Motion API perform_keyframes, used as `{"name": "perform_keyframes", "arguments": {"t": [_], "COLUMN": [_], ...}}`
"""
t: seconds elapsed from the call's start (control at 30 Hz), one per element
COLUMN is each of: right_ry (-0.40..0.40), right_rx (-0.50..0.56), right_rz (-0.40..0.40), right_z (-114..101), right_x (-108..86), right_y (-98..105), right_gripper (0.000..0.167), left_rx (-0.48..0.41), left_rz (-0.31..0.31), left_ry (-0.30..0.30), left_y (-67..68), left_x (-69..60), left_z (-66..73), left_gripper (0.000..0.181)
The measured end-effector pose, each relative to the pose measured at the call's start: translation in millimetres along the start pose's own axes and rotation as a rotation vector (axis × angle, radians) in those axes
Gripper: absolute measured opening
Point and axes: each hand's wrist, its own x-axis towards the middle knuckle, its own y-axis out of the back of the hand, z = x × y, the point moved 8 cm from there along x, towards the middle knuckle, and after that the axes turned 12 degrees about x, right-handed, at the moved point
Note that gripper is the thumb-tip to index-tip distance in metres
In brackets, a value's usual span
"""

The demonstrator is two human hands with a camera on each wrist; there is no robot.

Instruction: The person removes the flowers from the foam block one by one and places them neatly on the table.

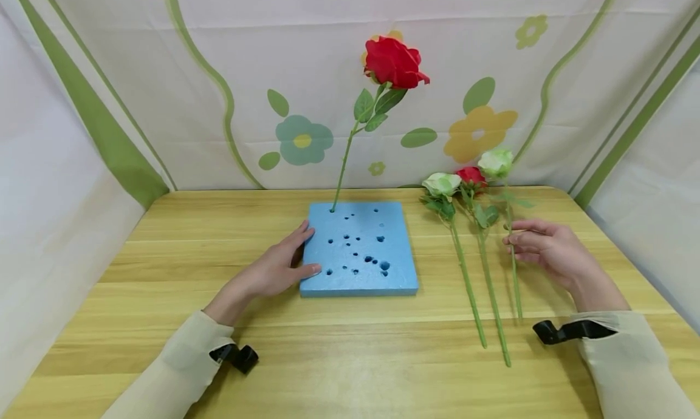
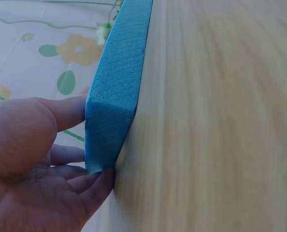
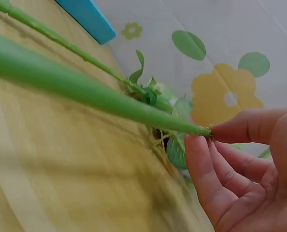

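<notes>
A blue foam block (image 1: pixel 361 249) with several holes in its top lies on the table. One red artificial rose (image 1: pixel 395 64) stands tilted, its stem in a hole at the block's back left. My left hand (image 1: pixel 279 264) rests against the block's left side, thumb on the top edge; the left wrist view shows straight fingers touching the foam (image 2: pixel 115 72). With thumb and fingertips, my right hand (image 1: pixel 552 249) pinches the stem of a pale green-white rose (image 1: pixel 496 163), also close up as a green stem (image 3: pixel 109 99) in the right wrist view.
Left of the pinched rose lie another pale green-white rose (image 1: pixel 442 184) and a red rose (image 1: pixel 471 176), stems toward me. Behind the wooden table (image 1: pixel 350 358) hangs a flower-print curtain (image 1: pixel 339 54). Black straps with small devices (image 1: pixel 235 357) sit on both sleeves.
</notes>
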Motion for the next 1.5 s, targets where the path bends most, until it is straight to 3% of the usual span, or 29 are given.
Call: {"name": "perform_keyframes", "arguments": {"t": [0.37, 0.6, 0.73, 0.93, 1.33, 1.5], "right_ry": [-0.046, -0.139, -0.168, -0.186, -0.208, -0.200], "right_rx": [-0.044, -0.144, -0.238, -0.290, -0.486, -0.515], "right_rz": [0.001, 0.030, 0.043, 0.045, 0.083, 0.099], "right_z": [10, 16, 17, 17, 14, 11], "right_x": [0.8, 1.9, 1.2, 0.5, 1.1, 0.7], "right_y": [11, 16, 18, 18, 17, 17], "right_gripper": [0.029, 0.017, 0.034, 0.057, 0.061, 0.062], "left_rx": [0.014, 0.003, 0.008, 0.011, 0.008, 0.010], "left_rz": [-0.001, 0.001, 0.001, -0.004, 0.003, 0.006], "left_ry": [-0.008, -0.013, -0.018, -0.017, -0.011, -0.013], "left_y": [2.2, 3.1, 3.0, 1.4, 0.6, 0.3], "left_x": [1.3, 2.0, 2.6, 2.2, 0.5, 0.5], "left_z": [1.7, 2.5, 4.0, 4.5, 1.3, 0.6], "left_gripper": [0.084, 0.084, 0.083, 0.083, 0.082, 0.083]}}
